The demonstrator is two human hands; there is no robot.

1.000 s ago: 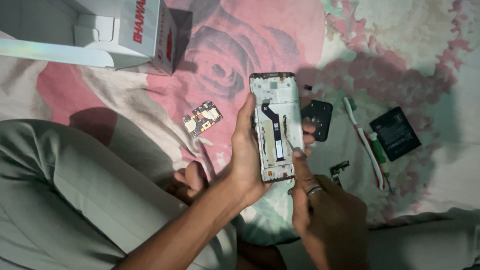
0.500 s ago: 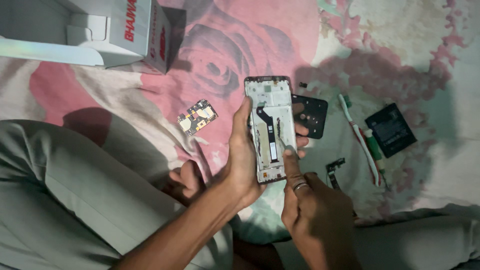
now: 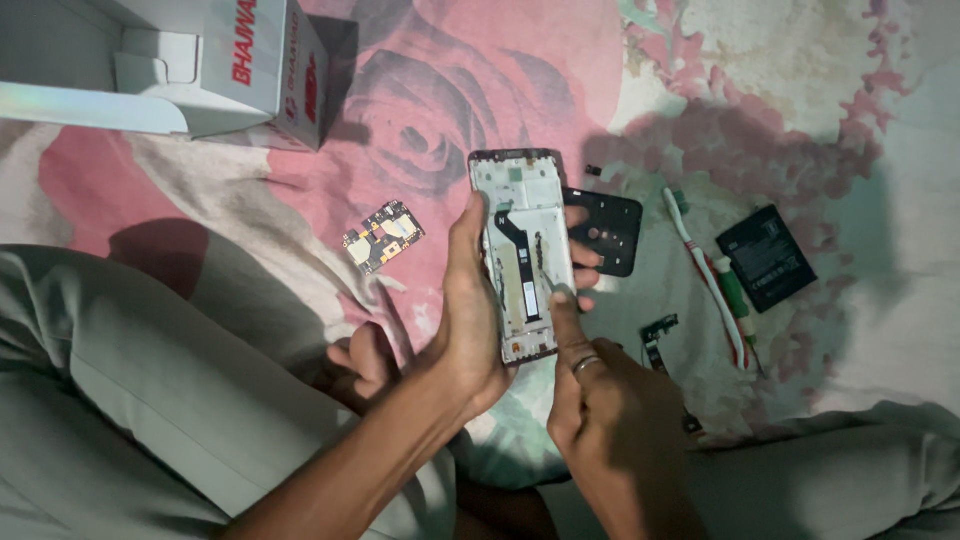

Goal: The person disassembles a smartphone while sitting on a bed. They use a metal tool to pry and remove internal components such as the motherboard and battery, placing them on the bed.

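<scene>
Phone frame, stripped open with its white inner side and a black flex strip facing up, sits dead centre of the head view, held off the bedsheet. The left hand wraps it from the 9 o'clock side, thumb along the left edge and fingertips poking out past the right edge, so that's a firm closed hold on the frame. The right hand comes up from 6 o'clock with its index finger pressed onto the lower middle of the frame; a ring shows on one finger, the rest are curled in, and I can't tell if it's pinching anything. Just at 3 o'clock of the frame, partly behind it, lies a black back piece. Further out at 3 o'clock there's a toothbrush lying lengthwise, then a black battery. A small black connector part lies at 4 o'clock. At 9 o'clock sits a small circuit board, and a white cardboard box is up at 11 o'clock.
</scene>
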